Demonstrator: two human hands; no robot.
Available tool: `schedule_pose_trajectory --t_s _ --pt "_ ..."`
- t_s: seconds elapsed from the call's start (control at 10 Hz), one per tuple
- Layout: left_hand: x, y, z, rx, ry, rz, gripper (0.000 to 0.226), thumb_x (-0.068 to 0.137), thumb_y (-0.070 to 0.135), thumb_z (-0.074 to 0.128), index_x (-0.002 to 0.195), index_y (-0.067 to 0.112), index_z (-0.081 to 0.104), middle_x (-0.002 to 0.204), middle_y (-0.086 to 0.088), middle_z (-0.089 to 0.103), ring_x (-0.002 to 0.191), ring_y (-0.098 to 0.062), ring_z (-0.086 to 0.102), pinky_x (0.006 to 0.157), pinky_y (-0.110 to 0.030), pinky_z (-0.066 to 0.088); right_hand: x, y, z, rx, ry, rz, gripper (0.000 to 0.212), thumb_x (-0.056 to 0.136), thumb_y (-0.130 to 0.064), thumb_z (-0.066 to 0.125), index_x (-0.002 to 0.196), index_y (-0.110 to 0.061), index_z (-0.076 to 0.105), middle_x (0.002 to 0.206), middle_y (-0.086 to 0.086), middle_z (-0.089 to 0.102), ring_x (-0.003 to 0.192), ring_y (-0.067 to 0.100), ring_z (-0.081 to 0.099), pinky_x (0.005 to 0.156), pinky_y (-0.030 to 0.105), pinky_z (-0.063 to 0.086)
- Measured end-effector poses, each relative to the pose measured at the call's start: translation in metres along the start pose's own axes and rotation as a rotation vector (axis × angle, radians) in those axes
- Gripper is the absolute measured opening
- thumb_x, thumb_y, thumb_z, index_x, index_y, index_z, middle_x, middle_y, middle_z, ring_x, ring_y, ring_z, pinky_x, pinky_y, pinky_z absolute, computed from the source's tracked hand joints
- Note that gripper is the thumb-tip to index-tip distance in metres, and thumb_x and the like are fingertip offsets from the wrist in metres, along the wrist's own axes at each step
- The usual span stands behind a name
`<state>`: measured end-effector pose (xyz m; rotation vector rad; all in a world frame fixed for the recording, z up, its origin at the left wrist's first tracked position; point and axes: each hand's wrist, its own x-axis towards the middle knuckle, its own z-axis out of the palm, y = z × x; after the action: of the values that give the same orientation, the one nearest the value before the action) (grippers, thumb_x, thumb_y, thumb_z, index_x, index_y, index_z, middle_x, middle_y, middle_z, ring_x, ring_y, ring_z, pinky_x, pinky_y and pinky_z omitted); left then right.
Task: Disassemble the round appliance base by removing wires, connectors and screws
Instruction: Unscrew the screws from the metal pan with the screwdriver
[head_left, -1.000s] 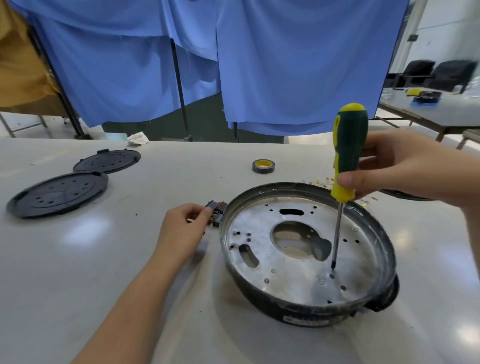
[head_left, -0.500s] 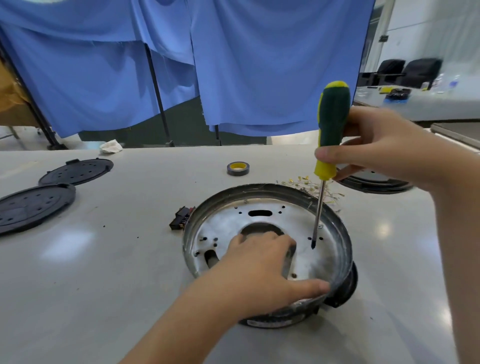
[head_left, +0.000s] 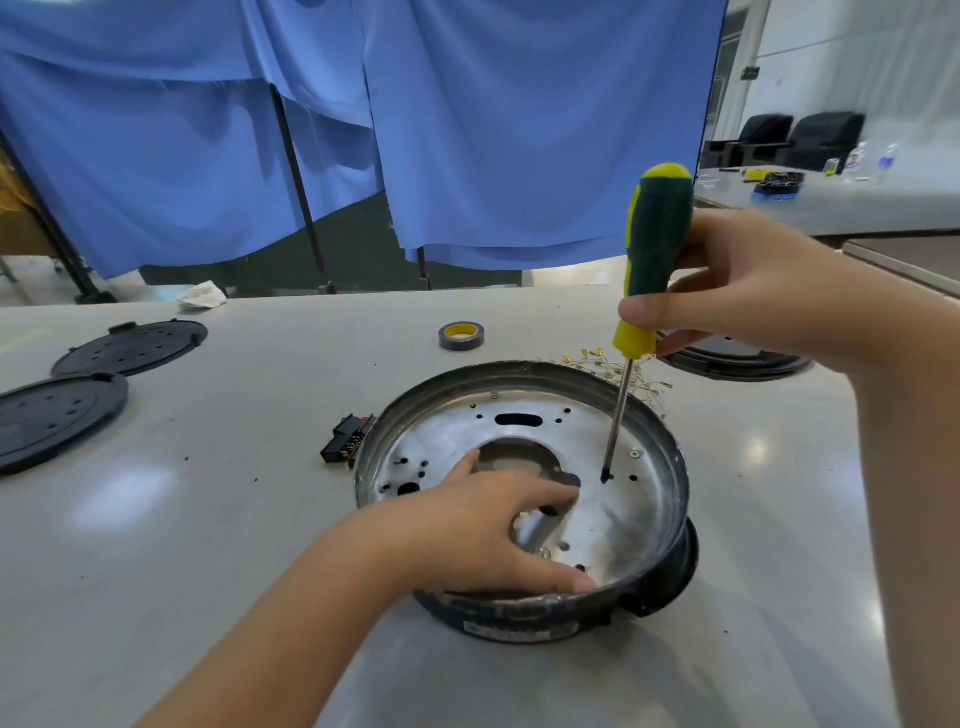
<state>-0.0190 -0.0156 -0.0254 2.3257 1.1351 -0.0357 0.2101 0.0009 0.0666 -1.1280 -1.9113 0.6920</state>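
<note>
Lying at the far left of the grey table, around nine o'clock from the round base, are two black perforated discs, one behind the other. A crumpled white cloth sits at the table's far edge, toward eleven o'clock. Just beside the base rim at nine o'clock lies a small black connector block, apart from both hands. A roll of tape, grey with a yellow core, lies flat at twelve o'clock.

The round appliance base stands in the middle of the table, its metal inside facing up, with many holes and a large central opening. The left hand reaches in from seven o'clock; its fingers are spread and lie on the metal plate beside the central opening, and the thumb presses along the near rim at six o'clock.

The right hand is clamped around the green and yellow handle of a screwdriver, which stands almost upright. Its tip meets the plate at about three o'clock inside the base. Behind the rim, at one o'clock, lies a heap of thin wires with small brass terminals. Another black disc lies partly hidden under the right hand.
</note>
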Motion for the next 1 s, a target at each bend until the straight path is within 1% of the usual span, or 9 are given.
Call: schedule_pose_trajectory --t_s 0.1,0.2,0.3,0.4,0.5,0.6,0.7,0.8,1.0 --pt "0.000 -0.010 -0.006 0.000 -0.050 0.051 0.075 0.071 0.067 0.065 0.137 0.057 0.030 0.144 0.035 0.033 0.120 0.021 0.001 0.105 -0.025 0.006 -0.001 -0.001 0.002 0.011 -0.015 -0.006 0.031 0.063 -0.035 0.076 0.089 -0.023 0.062 0.091 -0.001 0.072 0.082 0.023 0.073 0.072 0.038 0.061" --pt "0.000 -0.017 -0.013 -0.006 -0.168 0.090 0.074 0.062 0.068 0.073 0.122 0.074 0.030 0.111 0.067 0.015 0.126 0.017 0.003 0.103 -0.029 0.019 -0.001 -0.001 0.002 0.022 -0.030 -0.007 0.035 0.059 -0.038 0.075 0.088 -0.023 0.063 0.091 -0.001 0.073 0.083 0.023 0.073 0.071 0.036 0.061" --pt "0.006 -0.022 -0.018 0.000 -0.208 0.154 0.072 0.060 0.064 0.076 0.117 0.078 0.033 0.122 0.058 0.020 0.127 0.016 0.005 0.104 -0.024 0.020 0.000 0.001 0.003 0.043 -0.039 0.005 0.038 0.058 -0.038 0.076 0.090 -0.022 0.063 0.090 -0.003 0.073 0.082 0.022 0.073 0.068 0.033 0.060" --pt "0.013 -0.021 -0.027 -0.025 -0.250 0.204 0.073 0.066 0.054 0.079 0.122 0.071 0.036 0.125 0.045 0.034 0.118 0.025 0.013 0.084 0.002 0.021 0.001 0.001 0.005 0.044 -0.039 0.018 0.039 0.056 -0.038 0.076 0.090 -0.022 0.064 0.089 -0.003 0.072 0.080 0.020 0.073 0.065 0.028 0.059" --pt "0.013 -0.012 -0.037 0.013 -0.289 0.171 0.069 0.073 0.050 0.076 0.130 0.060 0.039 0.122 0.039 0.049 0.111 0.024 0.030 0.081 0.004 0.027 0.002 0.001 0.007 0.029 -0.046 0.032 0.040 0.056 -0.040 0.075 0.089 -0.022 0.063 0.088 -0.003 0.073 0.080 0.020 0.073 0.065 0.028 0.059" --pt "0.005 0.005 -0.036 0.034 -0.239 0.132 0.069 0.078 0.065 0.061 0.139 0.049 0.035 0.131 0.026 0.051 0.112 0.009 0.045 0.093 -0.011 0.034 0.001 -0.001 0.006 0.017 -0.041 0.040 0.040 0.055 -0.039 0.075 0.089 -0.023 0.062 0.088 -0.005 0.073 0.082 0.022 0.073 0.069 0.035 0.061" --pt "-0.005 0.023 -0.014 0.151 -0.042 0.036 0.098 0.058 0.092 0.046 0.141 0.044 0.027 0.142 0.024 0.041 0.126 -0.006 0.043 0.092 -0.027 0.035 -0.002 -0.002 0.003 0.009 -0.026 0.041 0.036 0.057 -0.036 0.075 0.089 -0.026 0.062 0.090 -0.005 0.074 0.083 0.022 0.073 0.073 0.040 0.060" --pt "-0.009 0.040 0.014 0.270 0.113 0.069 0.103 0.054 0.093 0.046 0.136 0.033 0.031 0.139 0.011 0.042 0.124 -0.015 0.040 0.091 -0.035 0.031 -0.003 -0.004 0.002 0.003 -0.018 0.047 0.034 0.059 -0.034 0.074 0.089 -0.025 0.062 0.090 -0.003 0.074 0.083 0.023 0.073 0.075 0.042 0.059" --pt "-0.005 0.033 0.015 0.166 0.077 0.093 0.083 0.066 0.073 0.061 0.136 0.043 0.028 0.125 0.015 0.039 0.121 -0.016 0.038 0.085 -0.031 0.036 -0.003 -0.005 0.005 -0.013 -0.033 0.039 0.039 0.057 -0.038 0.074 0.091 -0.022 0.063 0.092 -0.003 0.073 0.083 0.022 0.073 0.074 0.038 0.060"
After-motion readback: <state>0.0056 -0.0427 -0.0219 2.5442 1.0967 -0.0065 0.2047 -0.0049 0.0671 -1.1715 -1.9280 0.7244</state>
